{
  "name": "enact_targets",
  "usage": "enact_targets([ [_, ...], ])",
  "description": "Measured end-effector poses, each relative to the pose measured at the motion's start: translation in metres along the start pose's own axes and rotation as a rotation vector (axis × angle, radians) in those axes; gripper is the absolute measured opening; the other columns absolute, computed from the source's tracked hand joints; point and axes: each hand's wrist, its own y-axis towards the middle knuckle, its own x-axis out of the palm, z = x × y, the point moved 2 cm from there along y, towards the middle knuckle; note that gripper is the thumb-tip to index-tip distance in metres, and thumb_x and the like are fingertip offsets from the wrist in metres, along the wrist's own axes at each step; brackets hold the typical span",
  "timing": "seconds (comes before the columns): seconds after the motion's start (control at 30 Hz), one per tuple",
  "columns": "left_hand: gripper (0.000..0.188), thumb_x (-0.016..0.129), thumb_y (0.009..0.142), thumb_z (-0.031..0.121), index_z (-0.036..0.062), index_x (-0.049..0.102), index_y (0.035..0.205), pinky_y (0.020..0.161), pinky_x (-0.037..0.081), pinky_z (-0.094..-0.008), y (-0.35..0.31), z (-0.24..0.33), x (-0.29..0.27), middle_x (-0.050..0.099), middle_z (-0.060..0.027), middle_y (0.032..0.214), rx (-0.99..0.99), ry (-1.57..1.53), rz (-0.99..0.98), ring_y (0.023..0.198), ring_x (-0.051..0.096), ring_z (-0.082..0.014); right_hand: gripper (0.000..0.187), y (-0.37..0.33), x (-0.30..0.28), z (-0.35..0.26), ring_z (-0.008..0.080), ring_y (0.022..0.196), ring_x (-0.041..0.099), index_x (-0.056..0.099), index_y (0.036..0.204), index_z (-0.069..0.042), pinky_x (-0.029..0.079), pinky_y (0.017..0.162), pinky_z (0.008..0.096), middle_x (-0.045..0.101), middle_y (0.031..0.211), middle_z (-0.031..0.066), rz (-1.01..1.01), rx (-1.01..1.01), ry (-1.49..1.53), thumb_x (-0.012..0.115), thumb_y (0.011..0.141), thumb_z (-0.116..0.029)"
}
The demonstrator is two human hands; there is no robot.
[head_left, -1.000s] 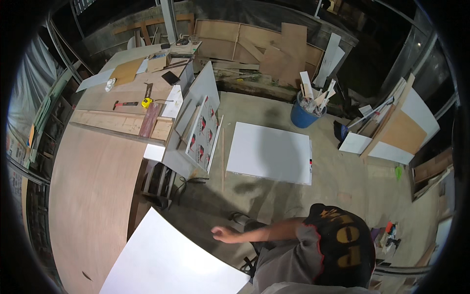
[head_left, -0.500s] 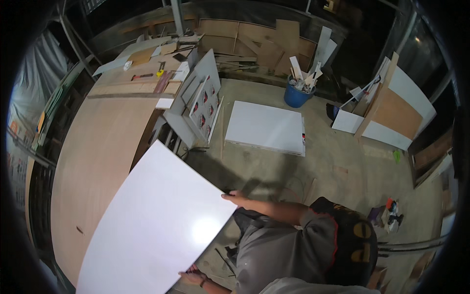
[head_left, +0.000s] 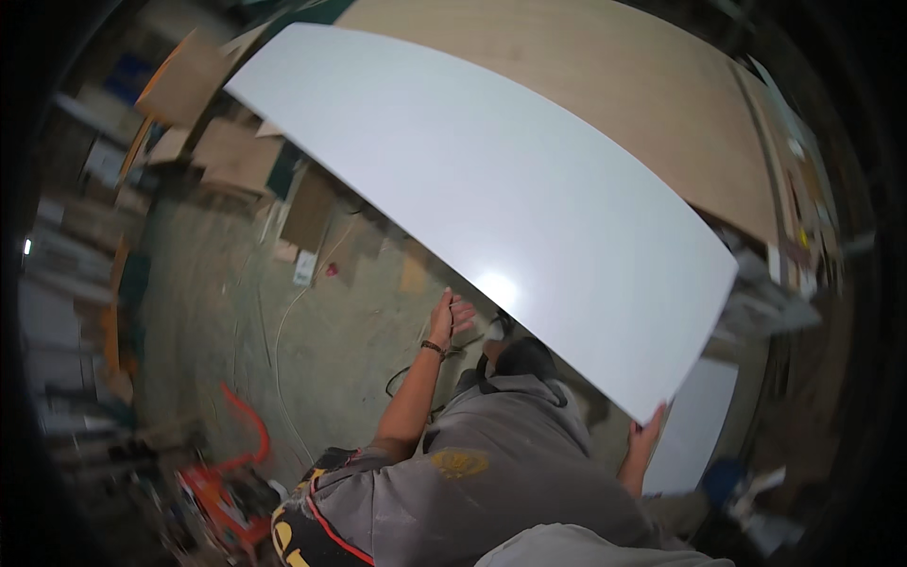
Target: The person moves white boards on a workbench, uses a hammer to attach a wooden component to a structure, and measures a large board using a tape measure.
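A long white panel (head_left: 472, 180) lies slantwise across the view, resting over a large wooden sheet (head_left: 605, 66). At its near right corner my right hand (head_left: 646, 433) grips the edge, thumb on the top face and the other fingers hidden below. My left hand (head_left: 452, 317), with a dark bracelet at the wrist, is held just off the panel's near long edge. Its fingers are spread and nothing is in it.
Another white board (head_left: 694, 425) lies on the floor at right, near a blue bucket (head_left: 726, 480) of offcuts. Wooden box-like pieces (head_left: 236, 156) stand at far left. A thin cable (head_left: 281, 350) crosses the floor, and a red machine (head_left: 222, 501) with an orange hose sits lower left.
The view has swung to the left. The panel now lies crosswise on the wooden sheet. My left hand has let go of its edge, while my right hand still holds the corner.
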Motion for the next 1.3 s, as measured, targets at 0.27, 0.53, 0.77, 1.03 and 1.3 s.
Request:
enact_targets([
  [0.27,0.079,0.040,0.100,0.064,-0.0015,0.041,0.146,0.096,0.055,-0.0493,0.065,0.114,-0.150,0.060,-0.0214,0.135,0.057,-0.254,0.292,0.118,0.064,-0.0321,0.039,-0.007,-0.024,0.010,0.0110,0.054,0.043,0.047,0.138,-0.014,0.038,0.049,0.0219,0.058,0.096,0.0052,-0.097,-0.330,-0.256,0.059,0.103,-0.024],
  [0.53,0.091,0.039,0.099,0.066,-0.0002,0.022,0.159,0.118,0.033,-0.0539,0.179,0.307,-0.250,0.029,-0.0250,0.162,0.263,-0.724,0.219,0.148,0.034,-0.0382,0.049,-0.062,0.074,0.112,0.0140,0.063,0.046,0.053,0.124,-0.012,0.039,0.050,0.0267,0.054,0.083,0.0027,-0.266,-0.282,0.065,0.050,0.101,-0.055],
  [0.77,0.083,0.037,0.101,0.061,0.0012,0.029,0.158,0.121,0.022,-0.0611,0.333,0.462,-0.332,0.029,-0.0203,0.164,0.303,-0.979,-0.139,0.151,0.027,-0.0386,0.078,-0.166,0.345,0.199,0.0182,0.091,0.056,0.049,0.138,-0.020,0.048,0.080,0.0340,0.059,0.105,0.0011,0.231,0.088,0.304,0.059,0.085,-0.076],
  [1.03,0.083,0.039,0.097,0.064,0.0020,0.042,0.152,0.116,0.027,-0.0661,0.403,0.495,-0.296,0.034,-0.0207,0.161,0.150,-0.344,0.061,0.145,0.036,-0.0441,0.072,-0.226,0.505,0.297,0.0185,0.084,0.061,0.065,0.111,-0.013,0.052,0.081,0.0359,0.064,0.094,0.0069,0.224,0.098,0.290,0.049,0.090,-0.080],
  [1.3,0.086,0.037,0.096,0.067,0.0034,0.040,0.153,0.117,0.026,-0.0662,0.425,0.560,-0.293,0.034,-0.0196,0.162,0.116,-0.150,0.106,0.146,0.035,-0.0430,0.069,-0.300,0.644,0.286,0.0177,0.096,0.065,0.059,0.127,-0.011,0.054,0.087,0.0348,0.068,0.111,0.0074,0.159,0.188,0.314,0.056,0.093,-0.071],
])
